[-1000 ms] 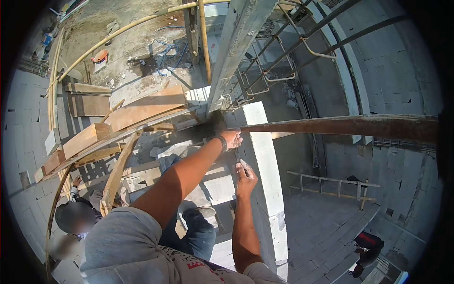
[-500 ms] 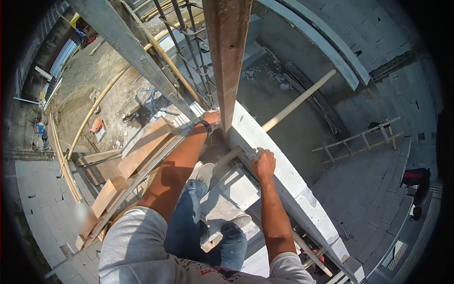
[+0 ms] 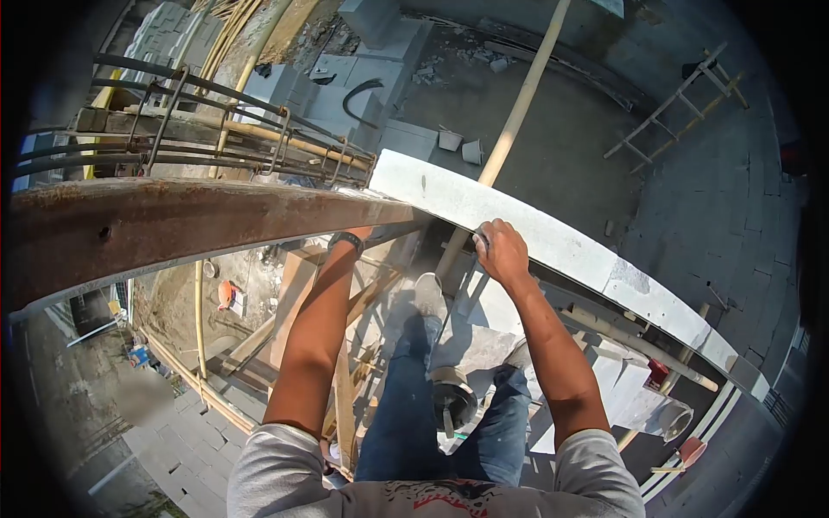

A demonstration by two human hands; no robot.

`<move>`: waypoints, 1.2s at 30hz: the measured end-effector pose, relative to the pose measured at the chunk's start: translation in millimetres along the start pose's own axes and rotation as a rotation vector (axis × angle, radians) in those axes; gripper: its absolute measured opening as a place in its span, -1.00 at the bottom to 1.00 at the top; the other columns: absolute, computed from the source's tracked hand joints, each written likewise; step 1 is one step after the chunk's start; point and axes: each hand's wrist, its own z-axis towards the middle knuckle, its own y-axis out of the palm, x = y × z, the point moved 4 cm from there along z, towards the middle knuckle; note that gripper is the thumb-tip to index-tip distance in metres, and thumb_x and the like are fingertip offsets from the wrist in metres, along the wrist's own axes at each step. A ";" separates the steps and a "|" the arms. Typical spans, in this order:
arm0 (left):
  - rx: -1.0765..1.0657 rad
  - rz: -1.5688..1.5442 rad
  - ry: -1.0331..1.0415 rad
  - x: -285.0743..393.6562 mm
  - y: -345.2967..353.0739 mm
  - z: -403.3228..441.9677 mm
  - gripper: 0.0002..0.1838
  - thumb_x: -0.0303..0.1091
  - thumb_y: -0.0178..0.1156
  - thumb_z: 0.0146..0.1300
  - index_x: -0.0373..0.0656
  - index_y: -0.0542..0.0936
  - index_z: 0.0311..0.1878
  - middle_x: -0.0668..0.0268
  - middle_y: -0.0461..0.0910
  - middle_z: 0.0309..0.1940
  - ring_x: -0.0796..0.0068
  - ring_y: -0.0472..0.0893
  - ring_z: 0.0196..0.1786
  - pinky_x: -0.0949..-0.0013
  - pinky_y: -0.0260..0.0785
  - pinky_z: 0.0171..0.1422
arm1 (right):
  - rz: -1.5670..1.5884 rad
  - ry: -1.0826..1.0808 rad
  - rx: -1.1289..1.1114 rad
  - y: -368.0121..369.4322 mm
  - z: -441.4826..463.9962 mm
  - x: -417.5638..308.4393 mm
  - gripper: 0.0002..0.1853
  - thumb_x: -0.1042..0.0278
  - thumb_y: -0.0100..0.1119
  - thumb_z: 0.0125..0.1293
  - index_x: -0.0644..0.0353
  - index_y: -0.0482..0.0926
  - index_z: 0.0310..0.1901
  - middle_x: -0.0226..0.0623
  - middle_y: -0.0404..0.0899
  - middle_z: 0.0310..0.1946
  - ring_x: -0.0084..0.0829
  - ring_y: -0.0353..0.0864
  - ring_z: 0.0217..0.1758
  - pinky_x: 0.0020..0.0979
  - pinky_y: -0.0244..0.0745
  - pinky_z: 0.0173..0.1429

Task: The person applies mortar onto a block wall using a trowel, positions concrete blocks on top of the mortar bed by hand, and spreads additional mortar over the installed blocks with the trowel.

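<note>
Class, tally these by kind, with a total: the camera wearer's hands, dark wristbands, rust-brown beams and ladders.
Left hand and right hand: 2
Dark wristband: 1
Rust-brown beam: 1
Ladder: 1
Total: 5

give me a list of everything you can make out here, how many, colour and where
steel beam: 1, rusty brown, left to centre
block wall: 1, whitish, centre to lower right
rebar cage: 1, dark, upper left
long pole: 1, pale yellow, top, beyond the wall
ladder: 1, pale, upper right
small buckets: 2, light grey, beyond the wall
dark bucket: 1, blackish, between the legs
wooden boards: several, tan, below the beam
orange object: 1, orange, ground at left
wristband: 1, dark, left wrist
legs: 2, blue jeans, bottom centre
left hand: 1, bare, at the beam, partly hidden
right hand: 1, bare, at the wall's near edge
</note>
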 end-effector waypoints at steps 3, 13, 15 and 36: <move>-0.053 -0.060 -0.016 2.5 -5.4 2.3 -0.61 0.01 0.26 0.39 -0.18 0.71 -0.29 0.32 0.68 -0.47 0.54 0.59 -0.48 0.43 0.39 -0.41 | 0.030 -0.036 0.000 11.1 10.6 -15.4 -0.84 0.28 0.23 0.33 0.18 0.61 -0.21 -0.12 0.59 -0.25 -0.10 0.58 -0.07 -0.09 0.47 0.01; -0.193 -0.727 -0.591 61.5 -52.1 5.6 -0.47 -0.10 0.55 0.13 -0.46 0.69 -0.11 0.21 0.72 -0.31 0.52 0.64 -0.34 0.44 0.47 -0.25 | 0.023 0.117 0.018 25.5 25.9 -28.7 -0.80 0.27 0.19 0.35 0.20 0.59 -0.13 -0.06 0.63 -0.17 -0.06 0.60 -0.01 -0.02 0.45 0.01; -0.208 -0.769 -0.610 62.2 -54.1 5.9 -0.45 -0.10 0.55 0.13 -0.46 0.70 -0.07 0.19 0.73 -0.27 0.49 0.65 -0.29 0.42 0.48 -0.20 | 0.030 0.106 -0.021 24.5 26.9 -28.9 -0.78 0.25 0.18 0.36 0.20 0.58 -0.10 -0.05 0.62 -0.15 -0.04 0.59 0.00 -0.01 0.45 0.02; -0.353 -0.685 -0.489 120.9 -124.2 2.3 -0.62 -0.11 0.54 0.18 -0.24 0.65 -0.27 0.36 0.65 -0.44 0.67 0.56 -0.41 0.56 0.41 -0.31 | 0.383 0.182 -0.307 18.4 53.3 -10.3 -0.66 0.08 0.19 0.40 0.24 0.60 -0.10 0.08 0.67 -0.17 0.07 0.66 -0.03 -0.06 0.49 0.05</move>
